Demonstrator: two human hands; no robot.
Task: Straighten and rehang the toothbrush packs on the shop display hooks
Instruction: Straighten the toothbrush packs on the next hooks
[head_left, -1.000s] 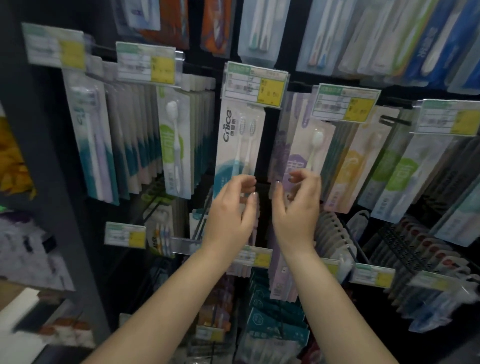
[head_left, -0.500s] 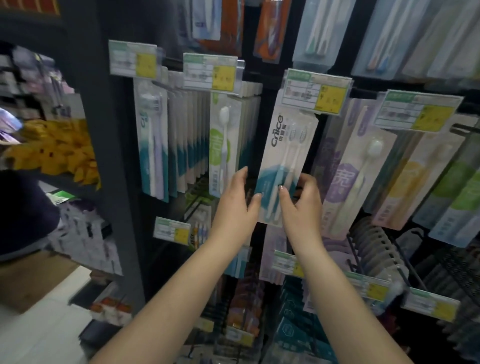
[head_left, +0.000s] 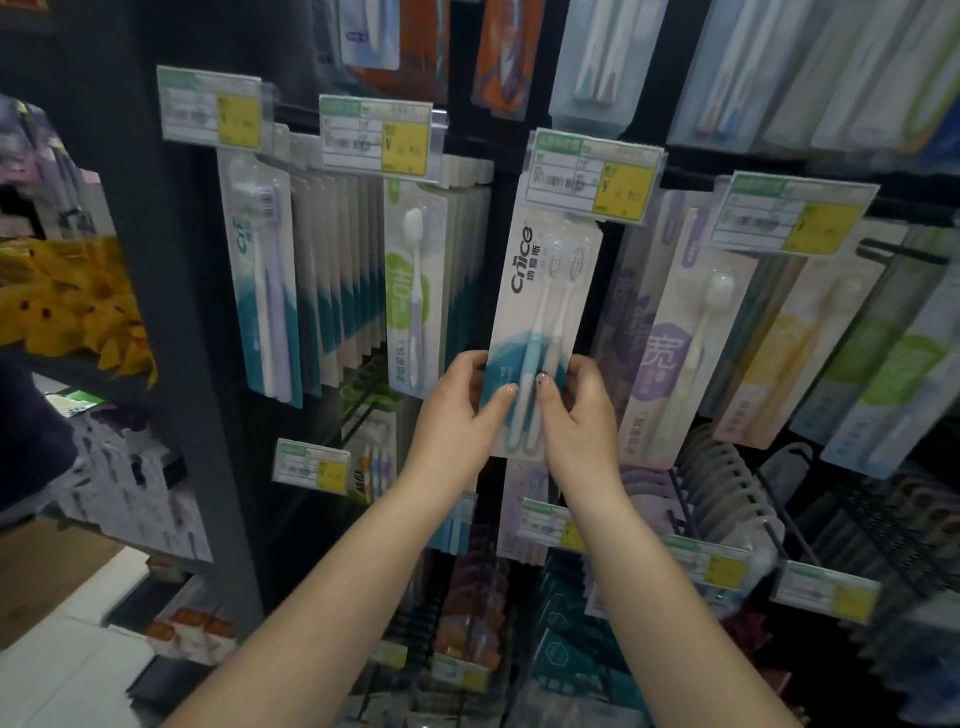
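The price tag hides the Cnice pack top; tag print is blurred.

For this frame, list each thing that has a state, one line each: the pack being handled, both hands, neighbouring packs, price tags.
White-and-teal Cnice two-brush card pack: held at its lower end, tilted, top tucked behind a price tag.
Left hand: grips the pack's lower left edge.
Right hand: grips the pack's lower right edge.
Green-and-white single-brush packs: hanging in a row.
Purple-and-white single-brush pack: hanging, slanted.
White-and-yellow price tag: mounted above the held pack.
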